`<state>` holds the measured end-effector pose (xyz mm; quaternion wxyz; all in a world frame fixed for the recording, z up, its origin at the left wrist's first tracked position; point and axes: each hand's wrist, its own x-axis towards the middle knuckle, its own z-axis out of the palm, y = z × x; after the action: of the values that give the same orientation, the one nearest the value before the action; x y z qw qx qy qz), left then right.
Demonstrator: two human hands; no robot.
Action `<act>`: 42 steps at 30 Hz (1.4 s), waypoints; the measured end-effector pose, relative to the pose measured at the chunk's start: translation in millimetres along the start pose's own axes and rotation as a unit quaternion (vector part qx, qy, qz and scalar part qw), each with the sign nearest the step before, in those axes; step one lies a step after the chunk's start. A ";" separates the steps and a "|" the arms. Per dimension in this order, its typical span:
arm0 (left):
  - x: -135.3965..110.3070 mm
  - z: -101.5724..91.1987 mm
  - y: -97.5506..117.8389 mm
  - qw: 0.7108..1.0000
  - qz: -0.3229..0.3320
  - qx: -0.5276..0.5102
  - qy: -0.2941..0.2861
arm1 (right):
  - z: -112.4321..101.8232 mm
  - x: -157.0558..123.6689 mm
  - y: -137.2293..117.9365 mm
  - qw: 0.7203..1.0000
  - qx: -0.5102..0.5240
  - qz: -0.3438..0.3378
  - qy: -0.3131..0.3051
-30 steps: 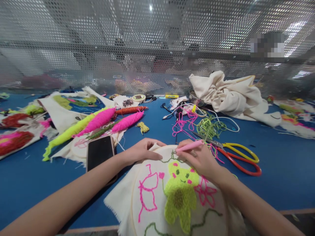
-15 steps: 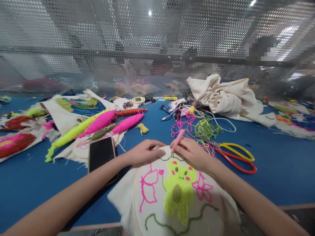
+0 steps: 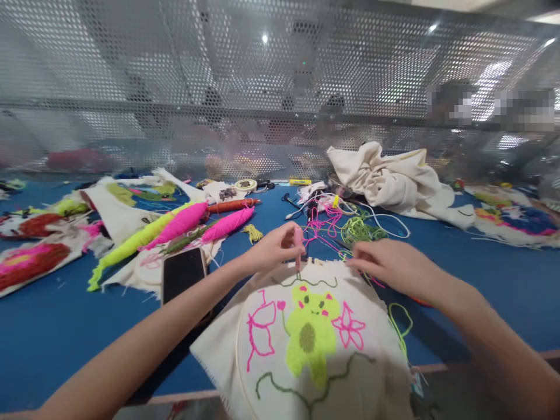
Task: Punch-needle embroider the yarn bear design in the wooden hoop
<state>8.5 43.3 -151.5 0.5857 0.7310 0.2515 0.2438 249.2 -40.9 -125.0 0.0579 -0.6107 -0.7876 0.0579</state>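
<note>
My left hand [image 3: 280, 248] pinches a pink punch needle [image 3: 298, 242], upright, its tip at the dark green line near the top of the hooped cloth [image 3: 371, 388]. The off-white cloth carries a fuzzy yellow-green bear [image 3: 311, 338], with pink outlined flowers on both sides and green wavy lines. Right of the cloth's top edge, my right hand [image 3: 385, 262] hovers with thumb and fingers apart, nothing seen in them. Beneath it lie the scissors, mostly hidden; a bit of red handle [image 3: 420, 301] shows.
Tangled pink and green yarn [image 3: 361, 226] lies beyond my right hand, beside a white cable [image 3: 398, 234]. A phone [image 3: 184, 274] and pink yarn bundles [image 3: 227, 223] are at left. Crumpled off-white cloth [image 3: 394, 181] sits at back right, before a perforated metal screen [image 3: 245, 70].
The punch needle has passed from my right hand to my left and stands more upright. My right hand has moved right, over the scissors. The view has shifted slightly.
</note>
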 end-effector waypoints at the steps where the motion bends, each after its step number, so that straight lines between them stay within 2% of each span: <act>1: -0.9 -2.4 -3.6 1.000 -0.012 -0.016 -0.005 | 0.9 -13.4 17.0 0.997 -0.031 0.066 0.003; 3: -1.8 -6.4 -10.4 0.998 -0.041 -0.029 -0.032 | 9.0 -36.5 52.6 0.978 -0.083 0.192 -0.003; 4: -1.8 -7.8 -13.4 0.997 -0.054 -0.028 -0.052 | 15.1 -45.1 69.0 0.973 -0.081 0.216 -0.017; 5: -1.5 -8.9 -16.1 0.995 -0.060 -0.024 -0.070 | 21.6 -51.5 83.4 0.974 -0.063 0.216 -0.035; 6: -0.9 -9.6 -18.5 0.994 -0.063 -0.018 -0.084 | 27.6 -55.6 95.3 0.981 -0.034 0.188 -0.036; 8: 0.0 -10.1 -22.6 0.993 -0.060 -0.016 -0.096 | 36.1 -57.7 111.1 0.983 0.024 0.177 -0.035; 11: -0.2 -9.2 -26.8 0.992 -0.061 -0.052 -0.096 | 38.9 -51.2 120.7 0.978 0.051 0.198 -0.042; 14: -2.3 -7.2 -28.2 0.990 -0.068 -0.090 -0.082 | 35.1 -42.8 120.5 0.973 0.012 0.216 -0.083; 16: -3.1 -5.7 -28.1 0.990 -0.074 -0.101 -0.066 | 31.4 -39.4 112.6 0.972 -0.036 0.222 -0.063; 18: -2.9 -4.6 -27.2 0.991 -0.075 -0.098 -0.056 | 28.1 -36.9 94.2 0.975 -0.073 0.211 0.007; 20: -2.1 -3.7 -25.2 0.994 -0.063 -0.073 -0.054 | 26.9 -32.6 64.3 0.982 -0.032 0.175 0.068; 22: -1.7 -2.6 -21.6 0.998 -0.040 -0.022 -0.052 | 29.5 -24.0 27.2 0.991 0.084 0.096 0.029; 24: -2.1 -1.3 -16.8 0.998 -0.012 0.045 -0.044 | 35.6 -11.0 -9.3 0.987 0.157 0.043 -0.008; 26: -3.1 0.2 -12.5 0.993 0.013 0.112 -0.033 | 42.4 4.7 -37.9 0.984 0.176 0.005 -0.013; 28: -3.8 1.7 -10.4 0.988 0.030 0.149 -0.021 | 47.5 19.7 -54.9 0.988 0.155 -0.015 -0.007; 30: -3.8 2.9 -11.2 0.987 0.035 0.154 -0.014 | 50.7 31.3 -61.4 0.988 0.154 -0.020 -0.006; 33: -2.5 3.5 -15.3 0.993 0.027 0.117 -0.002 | 55.4 39.4 -59.2 0.975 0.219 -0.019 -0.023; 38: 1.2 -0.3 -17.3 0.999 0.020 -0.002 0.026 | 68.6 37.0 -51.6 0.926 0.376 -0.036 -0.020; 42: 3.4 -1.6 -16.1 0.999 0.004 -0.039 0.035 | 77.7 38.0 -51.9 0.895 0.446 -0.030 -0.014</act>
<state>8.6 49.7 -166.7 0.6038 0.6996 0.2589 0.2810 177.6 -18.5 -192.4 0.3148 -0.4961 -0.6980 0.4094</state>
